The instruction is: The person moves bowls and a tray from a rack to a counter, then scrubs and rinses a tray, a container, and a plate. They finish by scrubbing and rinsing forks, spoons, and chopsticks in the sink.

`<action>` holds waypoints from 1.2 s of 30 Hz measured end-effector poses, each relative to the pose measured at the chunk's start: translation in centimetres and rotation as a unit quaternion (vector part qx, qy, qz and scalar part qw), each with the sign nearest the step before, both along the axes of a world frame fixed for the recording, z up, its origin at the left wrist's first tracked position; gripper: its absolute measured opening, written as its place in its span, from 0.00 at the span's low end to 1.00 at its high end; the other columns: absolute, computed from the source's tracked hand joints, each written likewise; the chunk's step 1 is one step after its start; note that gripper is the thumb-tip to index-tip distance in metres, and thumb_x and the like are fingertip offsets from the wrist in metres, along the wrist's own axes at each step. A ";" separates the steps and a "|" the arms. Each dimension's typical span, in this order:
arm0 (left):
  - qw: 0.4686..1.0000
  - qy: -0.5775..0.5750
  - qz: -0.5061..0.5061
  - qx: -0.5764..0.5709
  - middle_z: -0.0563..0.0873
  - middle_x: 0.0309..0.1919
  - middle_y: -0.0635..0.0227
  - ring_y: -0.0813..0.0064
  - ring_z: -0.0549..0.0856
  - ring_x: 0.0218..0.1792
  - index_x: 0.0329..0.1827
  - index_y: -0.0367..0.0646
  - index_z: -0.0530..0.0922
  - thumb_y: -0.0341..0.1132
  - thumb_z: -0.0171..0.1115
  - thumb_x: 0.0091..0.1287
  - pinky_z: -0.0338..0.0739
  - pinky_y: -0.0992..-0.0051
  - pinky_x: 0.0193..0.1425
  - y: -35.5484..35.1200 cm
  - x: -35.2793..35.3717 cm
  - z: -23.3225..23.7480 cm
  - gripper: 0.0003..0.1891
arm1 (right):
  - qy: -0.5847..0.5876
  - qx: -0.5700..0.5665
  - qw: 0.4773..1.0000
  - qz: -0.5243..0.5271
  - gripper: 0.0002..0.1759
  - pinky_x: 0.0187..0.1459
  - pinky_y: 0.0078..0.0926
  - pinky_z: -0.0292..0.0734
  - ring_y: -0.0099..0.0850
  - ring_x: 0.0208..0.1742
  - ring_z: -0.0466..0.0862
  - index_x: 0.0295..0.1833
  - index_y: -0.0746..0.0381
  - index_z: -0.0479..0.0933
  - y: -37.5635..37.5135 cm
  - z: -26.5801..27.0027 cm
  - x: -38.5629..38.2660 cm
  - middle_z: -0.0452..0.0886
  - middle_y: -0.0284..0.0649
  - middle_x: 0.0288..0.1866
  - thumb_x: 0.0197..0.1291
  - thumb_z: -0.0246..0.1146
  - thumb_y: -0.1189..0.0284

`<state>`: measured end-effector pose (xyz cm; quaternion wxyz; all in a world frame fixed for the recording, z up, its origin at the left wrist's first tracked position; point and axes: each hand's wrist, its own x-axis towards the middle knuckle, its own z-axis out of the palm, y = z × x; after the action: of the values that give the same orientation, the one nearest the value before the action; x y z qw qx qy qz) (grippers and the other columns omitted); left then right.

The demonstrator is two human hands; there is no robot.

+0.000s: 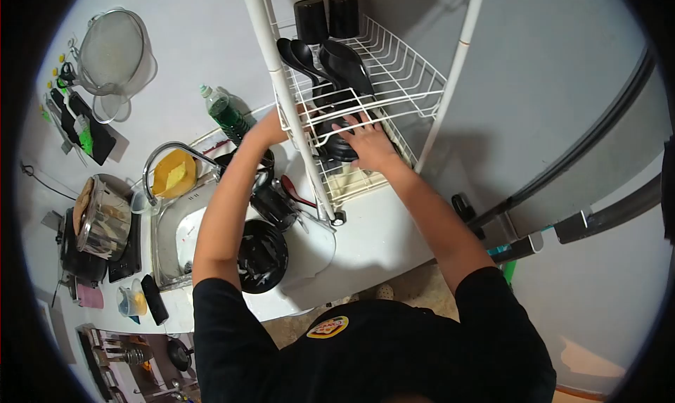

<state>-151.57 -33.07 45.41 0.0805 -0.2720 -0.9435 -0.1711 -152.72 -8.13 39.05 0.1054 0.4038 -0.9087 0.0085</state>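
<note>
My right hand (371,145) reaches into the lower tier of a white wire rack (365,190). Its fingers are spread over ribbed black dishes (339,148), which look like stacked bowls or plates; wires cross in front of them. My left hand (280,127) goes in from the other side, behind the rack's front post. The post and wires hide its fingers, so its grip does not show. Directly above both hands, black ladles or large spoons (344,62) lie on the upper tier, with two black cups (310,21) behind them.
Left of the rack is a sink (160,252) with a curved faucet (163,148). A green soap bottle (223,113) and yellow tub (174,173) stand behind it. A wet black bowl (275,275), dark mug (273,202) and red spoon (295,190) sit nearby. A refrigerator (562,114) borders the right.
</note>
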 end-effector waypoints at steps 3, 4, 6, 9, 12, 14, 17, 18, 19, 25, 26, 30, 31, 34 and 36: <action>0.981 -0.062 0.157 0.092 0.83 0.34 0.61 0.75 0.81 0.34 0.43 0.37 0.79 0.32 0.61 0.55 0.76 0.75 0.40 -1.4 2.9 6.8 0.14 | 0.018 0.020 1.000 0.007 0.56 0.62 0.44 0.61 0.46 0.69 0.55 0.69 0.52 0.53 -0.6 0.6 -0.8 0.53 0.41 0.71 0.31 0.74 0.57; 0.969 -0.058 0.200 0.131 0.83 0.31 0.63 0.78 0.81 0.31 0.42 0.36 0.79 0.30 0.59 0.55 0.76 0.77 0.36 -1.1 3.8 9.3 0.12 | -0.015 0.017 1.000 0.017 0.57 0.66 0.44 0.55 0.47 0.70 0.54 0.69 0.51 0.53 -0.6 1.3 -0.7 0.52 0.45 0.71 0.30 0.75 0.59; 0.938 0.075 0.229 0.248 0.85 0.27 0.58 0.73 0.84 0.28 0.41 0.37 0.79 0.35 0.59 0.56 0.77 0.74 0.35 -0.6 3.9 12.4 0.13 | -0.056 0.019 0.998 0.021 0.58 0.67 0.40 0.56 0.48 0.70 0.54 0.70 0.52 0.52 -1.0 1.3 -1.2 0.50 0.46 0.71 0.30 0.76 0.62; 0.935 0.199 0.222 0.193 0.85 0.27 0.57 0.69 0.84 0.29 0.42 0.38 0.79 0.39 0.59 0.56 0.77 0.73 0.36 0.6 0.7 14.7 0.16 | -0.052 0.038 0.998 0.023 0.57 0.67 0.41 0.55 0.49 0.71 0.51 0.71 0.54 0.48 -1.4 0.8 -2.3 0.47 0.47 0.72 0.34 0.73 0.64; 0.951 0.078 0.286 -0.085 0.84 0.38 0.57 0.65 0.82 0.41 0.59 0.50 0.70 0.49 0.60 0.55 0.74 0.67 0.46 1.8 -4.9 14.5 0.28 | -0.045 0.051 0.997 -0.020 0.56 0.65 0.53 0.52 0.51 0.72 0.46 0.71 0.55 0.46 -2.2 1.2 -1.3 0.44 0.47 0.73 0.37 0.70 0.58; 0.924 0.072 0.336 -0.169 0.81 0.46 0.57 0.58 0.75 0.52 0.60 0.55 0.69 0.50 0.58 0.56 0.67 0.59 0.52 3.5 -5.8 13.6 0.28 | -0.019 0.071 0.996 -0.052 0.57 0.61 0.66 0.49 0.55 0.72 0.40 0.71 0.58 0.45 -3.0 1.0 -0.5 0.41 0.47 0.73 0.38 0.67 0.53; 0.902 0.021 0.377 -0.210 0.75 0.57 0.59 0.49 0.62 0.63 0.60 0.61 0.69 0.49 0.54 0.57 0.58 0.50 0.58 4.1 -8.0 13.7 0.26 | 0.058 0.070 0.989 -0.114 0.55 0.59 0.66 0.52 0.56 0.72 0.42 0.71 0.61 0.43 -4.1 -0.2 0.2 0.37 0.47 0.74 0.40 0.66 0.59; 0.898 -0.005 0.385 -0.210 0.72 0.60 0.60 0.47 0.58 0.65 0.60 0.62 0.70 0.48 0.53 0.57 0.55 0.48 0.59 4.2 -8.7 13.6 0.25 | 0.047 0.086 0.989 -0.114 0.54 0.59 0.66 0.53 0.55 0.71 0.43 0.71 0.61 0.43 -4.5 -0.3 0.0 0.37 0.46 0.74 0.41 0.65 0.60; 0.887 0.066 0.405 -0.211 0.78 0.53 0.56 0.50 0.70 0.58 0.55 0.56 0.75 0.40 0.53 0.55 0.65 0.53 0.55 4.1 -9.0 12.8 0.21 | 0.034 0.102 0.988 -0.115 0.53 0.59 0.66 0.54 0.55 0.71 0.43 0.71 0.61 0.43 -4.9 -0.4 -0.1 0.36 0.46 0.74 0.42 0.65 0.62; 0.955 0.172 0.239 -0.026 0.83 0.34 0.52 0.55 0.83 0.37 0.43 0.42 0.81 0.31 0.56 0.50 0.77 0.66 0.45 1.7 -7.9 14.1 0.16 | -0.045 0.046 0.998 0.001 0.59 0.58 0.66 0.56 0.55 0.70 0.47 0.71 0.58 0.43 -2.8 0.4 -2.1 0.41 0.44 0.73 0.37 0.71 0.56; 0.953 0.195 0.233 0.011 0.84 0.34 0.52 0.55 0.83 0.37 0.43 0.41 0.80 0.31 0.56 0.51 0.77 0.66 0.44 1.4 -7.5 14.4 0.16 | -0.029 0.051 0.998 -0.018 0.58 0.58 0.67 0.55 0.53 0.71 0.47 0.71 0.58 0.44 -2.9 0.3 -2.1 0.40 0.42 0.73 0.37 0.71 0.56; 0.886 0.322 0.231 0.239 0.83 0.30 0.50 0.55 0.84 0.35 0.41 0.40 0.80 0.33 0.59 0.56 0.78 0.64 0.40 0.3 -3.5 16.4 0.12 | 0.023 0.041 0.996 -0.073 0.60 0.58 0.72 0.51 0.51 0.72 0.41 0.71 0.59 0.46 -3.7 -0.1 -0.5 0.36 0.41 0.74 0.33 0.72 0.55; 0.868 0.291 0.251 0.314 0.84 0.31 0.53 0.60 0.84 0.35 0.44 0.40 0.79 0.32 0.59 0.57 0.79 0.67 0.40 0.1 -1.6 17.3 0.13 | 0.011 0.038 0.996 -0.078 0.60 0.57 0.72 0.52 0.52 0.72 0.41 0.71 0.60 0.46 -3.9 -0.2 -0.4 0.36 0.42 0.74 0.32 0.72 0.56; 0.812 0.217 0.189 0.507 0.82 0.36 0.60 0.73 0.84 0.35 0.51 0.41 0.75 0.31 0.59 0.60 0.81 0.74 0.40 -3.7 2.2 17.5 0.15 | 0.034 0.031 0.996 -0.081 0.62 0.57 0.72 0.53 0.54 0.72 0.41 0.71 0.60 0.45 -4.4 -1.4 -0.9 0.37 0.43 0.74 0.31 0.73 0.57; 0.760 0.149 0.195 0.601 0.81 0.37 0.59 0.71 0.83 0.35 0.50 0.38 0.74 0.31 0.58 0.61 0.81 0.71 0.41 -5.6 5.2 16.7 0.15 | 0.012 0.031 0.997 -0.070 0.59 0.57 0.73 0.51 0.57 0.71 0.41 0.71 0.58 0.46 -4.2 -0.5 -0.7 0.36 0.44 0.74 0.33 0.72 0.60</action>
<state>-146.41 -38.70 62.06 0.3990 0.0000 -0.6556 -0.6410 -153.38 -12.30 38.60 0.1039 0.3422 -0.9333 -0.0314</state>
